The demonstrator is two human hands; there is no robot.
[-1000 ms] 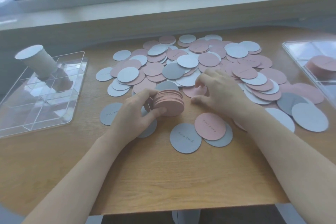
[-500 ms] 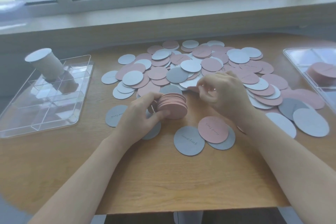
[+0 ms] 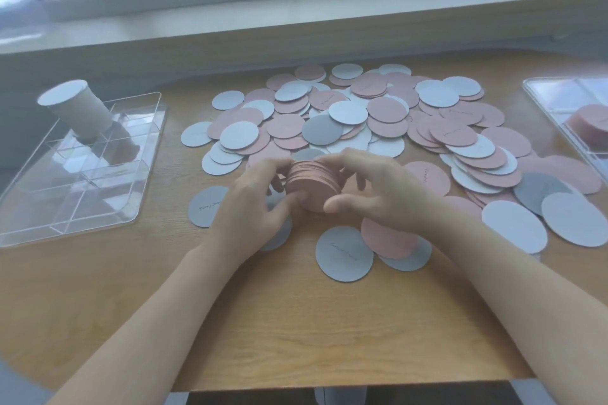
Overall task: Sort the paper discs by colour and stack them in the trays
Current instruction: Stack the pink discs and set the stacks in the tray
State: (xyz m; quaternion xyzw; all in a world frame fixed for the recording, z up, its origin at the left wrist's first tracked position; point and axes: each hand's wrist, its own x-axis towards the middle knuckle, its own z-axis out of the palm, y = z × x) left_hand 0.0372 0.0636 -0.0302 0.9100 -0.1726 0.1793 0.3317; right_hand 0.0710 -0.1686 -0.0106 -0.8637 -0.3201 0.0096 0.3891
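Note:
A thick stack of pink discs is held just above the table's middle. My left hand grips its left side with thumb and fingers. My right hand curls round its right side, thumb at the front and fingers over the top. Behind the hands lies a wide loose heap of pink and grey discs. A clear divided tray at the left holds a tall grey stack. At the right edge a second clear tray holds a low pink stack.
A few loose discs lie near my wrists: a grey one, a pink one and a grey one to the left. A window sill runs behind the wooden table.
My right hand lifted a pink disc off the heap, brought it left onto the stack, and now grips the stack together with my left hand.

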